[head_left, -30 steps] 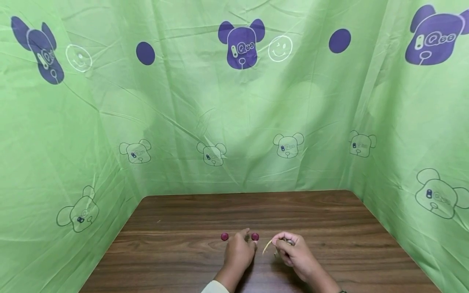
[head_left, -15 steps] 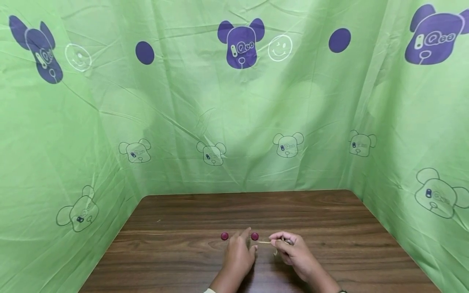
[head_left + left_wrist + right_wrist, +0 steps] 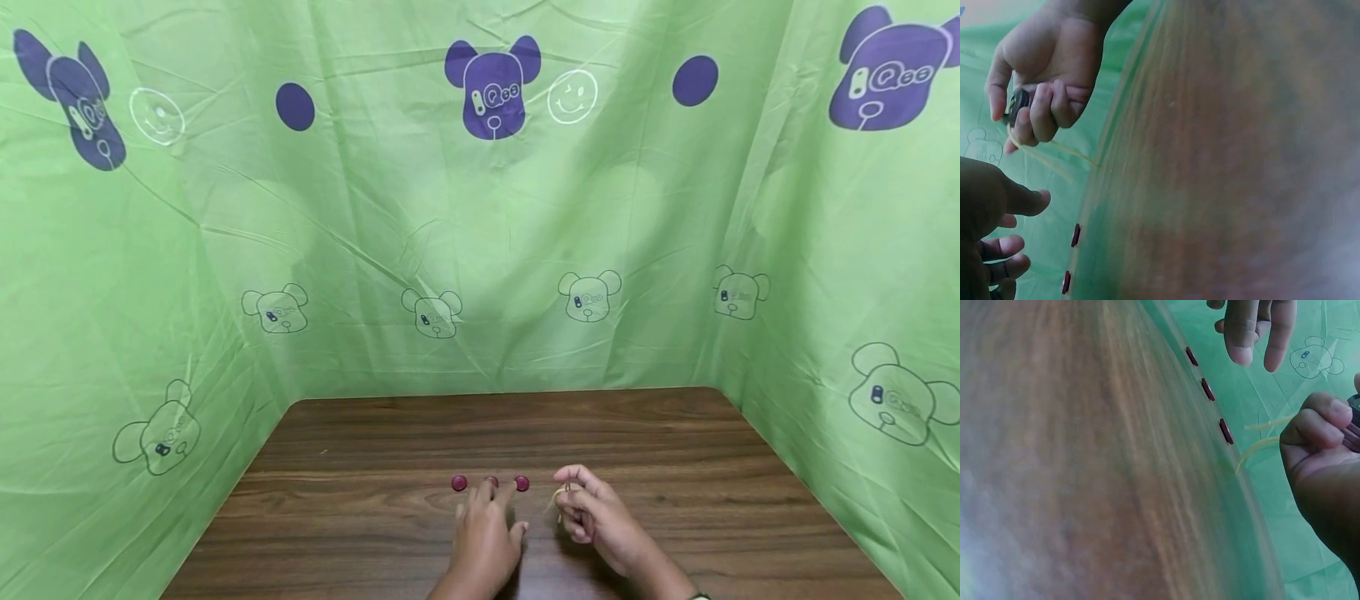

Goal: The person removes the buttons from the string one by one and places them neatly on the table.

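Note:
Three dark red round discs lie in a row on the wooden table: a left disc (image 3: 459,483), a middle disc (image 3: 492,482) and a right disc (image 3: 522,483). My left hand (image 3: 483,529) is spread palm down just in front of them, its fingertips overlapping the middle and right discs in the head view. To the right, my right hand (image 3: 600,512) holds a small dark round thing (image 3: 1019,103) between thumb and curled fingers; its exact kind cannot be told. Thin yellow strands (image 3: 1041,156) hang from that hand. Three discs also show in the right wrist view, below the left fingers (image 3: 1240,344).
The brown wood-grain table (image 3: 360,450) reaches back to a green curtain (image 3: 495,250) with purple bear prints, which surrounds it on the far side and both flanks.
My left hand has drawn slightly nearer, showing the middle disc. The right fingers have shifted around the held thing, and the yellow strand that pointed left now hangs closer to the hand.

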Motion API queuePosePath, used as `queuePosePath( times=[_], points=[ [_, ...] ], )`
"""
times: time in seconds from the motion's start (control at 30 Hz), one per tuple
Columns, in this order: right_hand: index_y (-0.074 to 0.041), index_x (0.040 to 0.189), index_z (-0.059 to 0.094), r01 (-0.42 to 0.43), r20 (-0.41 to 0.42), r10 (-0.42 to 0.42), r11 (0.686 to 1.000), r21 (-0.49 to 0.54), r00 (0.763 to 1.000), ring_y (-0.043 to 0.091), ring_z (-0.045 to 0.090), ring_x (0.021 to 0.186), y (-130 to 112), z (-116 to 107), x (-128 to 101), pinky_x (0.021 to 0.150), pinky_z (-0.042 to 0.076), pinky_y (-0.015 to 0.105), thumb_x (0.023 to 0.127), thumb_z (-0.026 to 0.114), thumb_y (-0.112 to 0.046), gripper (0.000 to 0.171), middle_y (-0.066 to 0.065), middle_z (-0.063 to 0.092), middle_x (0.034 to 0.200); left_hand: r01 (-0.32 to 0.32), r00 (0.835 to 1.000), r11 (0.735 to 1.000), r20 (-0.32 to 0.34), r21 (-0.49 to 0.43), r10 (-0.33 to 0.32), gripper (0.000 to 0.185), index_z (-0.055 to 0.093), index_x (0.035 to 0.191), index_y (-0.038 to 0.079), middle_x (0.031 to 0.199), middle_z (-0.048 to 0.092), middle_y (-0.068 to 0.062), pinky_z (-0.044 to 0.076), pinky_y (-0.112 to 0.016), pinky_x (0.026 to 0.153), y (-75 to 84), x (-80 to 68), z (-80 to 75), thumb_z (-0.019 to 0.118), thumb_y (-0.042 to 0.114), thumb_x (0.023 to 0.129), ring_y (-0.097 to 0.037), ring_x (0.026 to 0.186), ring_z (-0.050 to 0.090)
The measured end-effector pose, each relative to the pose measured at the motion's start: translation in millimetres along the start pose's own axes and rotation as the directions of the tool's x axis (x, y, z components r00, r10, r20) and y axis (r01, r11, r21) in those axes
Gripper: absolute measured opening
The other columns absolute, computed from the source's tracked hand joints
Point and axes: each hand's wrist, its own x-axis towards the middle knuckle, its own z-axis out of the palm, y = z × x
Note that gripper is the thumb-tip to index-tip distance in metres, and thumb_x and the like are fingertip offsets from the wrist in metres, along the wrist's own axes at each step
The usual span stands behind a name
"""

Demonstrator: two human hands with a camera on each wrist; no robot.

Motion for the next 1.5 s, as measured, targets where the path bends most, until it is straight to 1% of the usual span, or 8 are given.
queuePosePath(
  times=[0.2, 0.63, 0.73, 0.87, 1.07, 1.23, 1.37, 1.5],
  points=[
    [-0.007, 0.120, 0.029, 0.009, 0.001, -0.009, 1.000, 0.016, 1.000, 0.005, 0.041, 0.064, 1, 2, 1, 0.060, 0.037, 0.018, 0.110, 0.053, -0.005, 0.026, -0.011, 0.048, 0.082, -0.035, 0.999, 0.999, 0.020, 0.005, 0.035, 0.058, 0.074, 0.127, 0.021, 0.112, 0.066, -0.001, 0.044, -0.037, 0.080, 0.1, -12.9, -5.0, 0.099, 0.028, 0.075, -0.019, 0.105, 0.061],
    [-0.013, 0.133, 0.064, 0.027, -0.017, -0.027, 1.000, 0.005, 0.999, 0.002, 0.055, 0.071, 5, 0, 2, 0.065, 0.048, 0.018, 0.106, 0.063, -0.002, 0.029, -0.011, 0.069, 0.103, -0.091, 0.993, 0.995, -0.073, 0.029, 0.093, 0.067, 0.076, 0.133, 0.020, 0.117, 0.064, -0.001, 0.045, -0.037, 0.079, -2.4, -23.6, -10.6, 0.099, 0.030, 0.072, -0.019, 0.108, 0.057],
    [-0.012, 0.136, 0.068, 0.010, -0.023, -0.010, 1.000, -0.004, 1.000, 0.002, 0.057, 0.073, 5, 0, 2, 0.066, 0.050, 0.017, 0.105, 0.065, -0.003, 0.032, -0.009, 0.072, 0.112, -0.117, 0.988, 0.993, -0.097, 0.034, 0.120, 0.065, 0.076, 0.133, 0.019, 0.118, 0.064, -0.001, 0.047, -0.038, 0.080, -5.5, -25.0, -9.7, 0.098, 0.033, 0.073, -0.018, 0.108, 0.057],
    [-0.010, 0.140, 0.067, 0.000, -0.002, 0.000, 1.000, -0.006, 1.000, 0.002, 0.057, 0.074, 6, -1, 2, 0.067, 0.050, 0.017, 0.105, 0.066, -0.005, 0.035, -0.008, 0.069, 0.108, -0.159, 0.973, 0.987, -0.168, 0.027, 0.161, 0.060, 0.078, 0.129, 0.018, 0.115, 0.066, 0.000, 0.049, -0.036, 0.079, -8.8, -26.7, -5.9, 0.096, 0.037, 0.076, -0.015, 0.104, 0.059],
    [-0.006, 0.134, 0.059, -0.008, 0.014, 0.007, 1.000, 0.005, 1.000, 0.003, 0.057, 0.071, 6, -2, 1, 0.064, 0.048, 0.017, 0.104, 0.066, -0.002, 0.031, -0.010, 0.065, 0.097, -0.203, 0.951, 0.977, -0.253, -0.067, 0.180, 0.052, 0.079, 0.124, 0.018, 0.109, 0.065, 0.005, 0.045, -0.028, 0.074, -6.3, -29.3, 1.7, 0.095, 0.037, 0.079, -0.008, 0.093, 0.059],
    [-0.003, 0.125, 0.056, -0.006, 0.044, 0.005, 1.000, 0.023, 0.999, 0.002, 0.058, 0.068, 7, -3, 1, 0.061, 0.047, 0.016, 0.103, 0.067, 0.002, 0.025, -0.010, 0.066, 0.090, -0.135, 0.971, 0.971, -0.223, -0.199, 0.090, 0.056, 0.076, 0.133, 0.017, 0.109, 0.064, 0.009, 0.045, -0.025, 0.075, -2.3, -30.6, 3.2, 0.095, 0.029, 0.081, -0.002, 0.091, 0.056],
    [0.010, 0.130, 0.058, -0.005, 0.078, 0.005, 1.000, 0.001, 0.997, 0.000, 0.061, 0.068, 10, -3, 1, 0.061, 0.049, 0.015, 0.103, 0.068, 0.001, 0.030, -0.009, 0.073, 0.092, -0.095, 0.977, 0.928, -0.212, -0.360, 0.018, 0.057, 0.075, 0.135, 0.015, 0.104, 0.060, 0.012, 0.046, -0.022, 0.071, -1.5, -31.0, 5.9, 0.095, 0.023, 0.083, -0.004, 0.086, 0.057],
    [0.022, 0.133, 0.054, 0.026, 0.111, -0.025, 1.000, -0.012, 0.993, -0.002, 0.063, 0.068, 10, -3, 0, 0.059, 0.050, 0.013, 0.103, 0.068, 0.003, 0.039, -0.008, 0.079, 0.097, -0.155, 0.966, 0.854, -0.258, -0.497, 0.025, 0.051, 0.076, 0.129, 0.011, 0.098, 0.059, 0.007, 0.051, -0.023, 0.067, -2.8, -29.4, 11.0, 0.095, 0.016, 0.083, -0.009, 0.083, 0.061]
  ],
)
